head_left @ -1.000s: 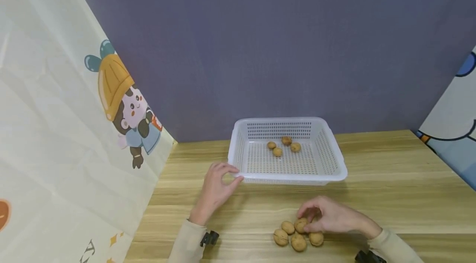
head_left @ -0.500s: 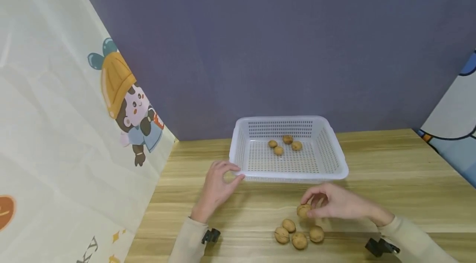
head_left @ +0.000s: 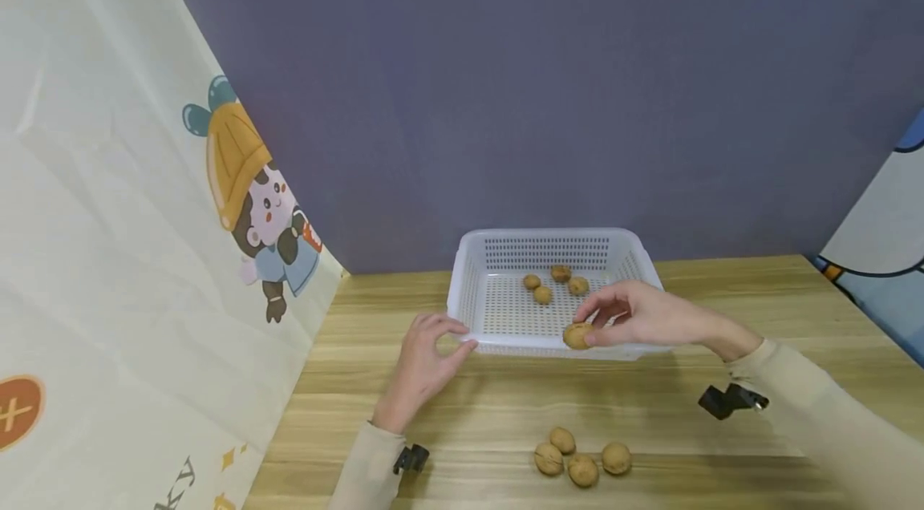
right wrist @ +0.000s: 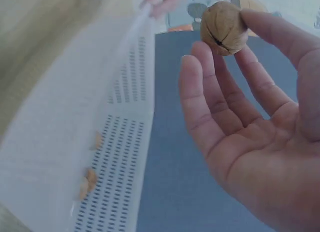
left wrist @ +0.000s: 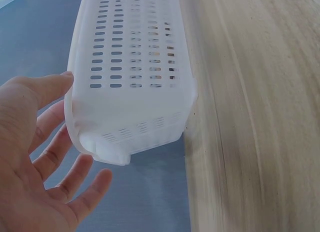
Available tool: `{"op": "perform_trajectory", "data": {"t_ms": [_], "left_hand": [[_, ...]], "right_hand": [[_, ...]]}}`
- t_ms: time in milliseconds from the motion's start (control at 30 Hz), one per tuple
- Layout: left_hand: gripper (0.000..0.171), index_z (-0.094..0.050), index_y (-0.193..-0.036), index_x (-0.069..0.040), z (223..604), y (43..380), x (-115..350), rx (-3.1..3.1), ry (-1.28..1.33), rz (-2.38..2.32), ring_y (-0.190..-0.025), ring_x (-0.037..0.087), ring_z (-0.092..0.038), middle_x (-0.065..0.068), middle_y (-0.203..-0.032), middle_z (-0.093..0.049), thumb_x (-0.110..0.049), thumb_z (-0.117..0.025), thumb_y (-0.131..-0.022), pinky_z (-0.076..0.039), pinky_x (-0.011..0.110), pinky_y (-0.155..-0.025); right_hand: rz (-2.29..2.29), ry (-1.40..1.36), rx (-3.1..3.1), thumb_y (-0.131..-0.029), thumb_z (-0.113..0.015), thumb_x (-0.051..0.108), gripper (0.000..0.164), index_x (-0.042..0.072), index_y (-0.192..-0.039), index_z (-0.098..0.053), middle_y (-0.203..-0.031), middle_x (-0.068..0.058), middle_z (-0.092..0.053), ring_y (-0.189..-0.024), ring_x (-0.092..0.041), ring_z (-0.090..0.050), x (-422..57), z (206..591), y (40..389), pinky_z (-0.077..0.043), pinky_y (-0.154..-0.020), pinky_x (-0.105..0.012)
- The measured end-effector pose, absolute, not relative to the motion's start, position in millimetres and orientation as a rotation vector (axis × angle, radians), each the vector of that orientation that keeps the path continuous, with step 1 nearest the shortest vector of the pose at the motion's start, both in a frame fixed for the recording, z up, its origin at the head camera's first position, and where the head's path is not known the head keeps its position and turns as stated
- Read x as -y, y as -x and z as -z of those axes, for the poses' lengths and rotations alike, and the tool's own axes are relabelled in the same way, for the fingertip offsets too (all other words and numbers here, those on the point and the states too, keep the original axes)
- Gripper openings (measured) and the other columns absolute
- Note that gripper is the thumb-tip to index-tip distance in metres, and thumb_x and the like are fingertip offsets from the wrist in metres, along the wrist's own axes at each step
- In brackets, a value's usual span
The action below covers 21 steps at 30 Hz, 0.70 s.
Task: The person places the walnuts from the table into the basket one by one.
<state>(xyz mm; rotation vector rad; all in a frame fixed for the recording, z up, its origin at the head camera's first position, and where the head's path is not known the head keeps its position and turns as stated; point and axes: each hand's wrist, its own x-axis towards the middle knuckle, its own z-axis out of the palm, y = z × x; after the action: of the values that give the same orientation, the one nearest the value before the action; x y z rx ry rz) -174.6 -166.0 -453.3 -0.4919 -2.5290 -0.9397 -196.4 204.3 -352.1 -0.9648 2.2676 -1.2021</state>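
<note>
A walnut is pinched between the thumb and fingertips of my right hand, over the near rim of a white plastic basket. The right wrist view shows the walnut closely, with a dark crack in its shell. At the basket's near left corner, my left hand holds the rim, thumb on one side and fingers on the other; the left wrist view shows the thumb against that rim. Several walnuts lie on the basket's slotted floor.
Several more walnuts lie in a loose group on the wooden table, in front of the basket. A dark blue-grey panel stands behind it. To the left hangs a pale sheet with cartoon prints.
My right hand has lifted a walnut from the group on the table and carried it forward to above the basket's near rim. The left hand has stayed at the corner.
</note>
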Motion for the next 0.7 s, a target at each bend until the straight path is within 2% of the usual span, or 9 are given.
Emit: {"op": "perform_trajectory", "data": {"t_ms": [200, 333, 467, 700], "left_hand": [[0.022, -0.081, -0.102, -0.014, 455.1, 177.8, 161.9, 2.524, 0.495, 0.926, -0.116, 0.023, -0.065, 0.0, -0.11, -0.078, -0.026, -0.089, -0.086, -0.053, 0.049, -0.108], [0.023, -0.081, -0.103, -0.013, 455.1, 178.3, 162.9, 2.524, 0.489, 0.919, -0.116, 0.024, -0.065, 0.0, -0.11, -0.078, -0.026, -0.089, -0.086, -0.053, 0.049, -0.108], [0.023, -0.081, -0.104, -0.014, 456.1, 178.8, 163.1, 2.539, 0.482, 0.914, -0.117, 0.024, -0.065, 0.0, -0.112, -0.078, -0.027, -0.089, -0.087, -0.053, 0.049, -0.108], [0.023, -0.081, -0.103, -0.014, 456.3, 178.3, 161.0, 2.537, 0.481, 0.907, -0.116, 0.024, -0.065, 0.001, -0.112, -0.078, -0.026, -0.089, -0.086, -0.054, 0.05, -0.107]], "right_hand": [[1.214, 0.884, -2.309, -0.102, -0.073, 0.023, 0.033, 0.005, -0.129, -0.068, -0.117, -0.013, -0.076, -0.099, -0.018, -0.075, -205.3, 336.3, 239.4, -0.063, -0.081, -0.035], [1.239, 0.772, -2.348, -0.102, -0.073, 0.028, 0.04, 0.005, -0.134, -0.066, -0.127, -0.015, -0.073, -0.108, -0.021, -0.072, -200.4, 331.8, 267.8, -0.063, -0.086, -0.037], [1.259, 0.7, -2.369, -0.102, -0.073, 0.033, 0.046, 0.006, -0.138, -0.065, -0.137, -0.016, -0.069, -0.118, -0.025, -0.069, -196.5, 337.7, 295.7, -0.063, -0.092, -0.04], [1.287, 0.599, -2.409, -0.102, -0.073, 0.039, 0.054, 0.006, -0.142, -0.062, -0.144, -0.019, -0.064, -0.126, -0.034, -0.065, -191.4, 366.7, 336.0, -0.063, -0.095, -0.045]]}}
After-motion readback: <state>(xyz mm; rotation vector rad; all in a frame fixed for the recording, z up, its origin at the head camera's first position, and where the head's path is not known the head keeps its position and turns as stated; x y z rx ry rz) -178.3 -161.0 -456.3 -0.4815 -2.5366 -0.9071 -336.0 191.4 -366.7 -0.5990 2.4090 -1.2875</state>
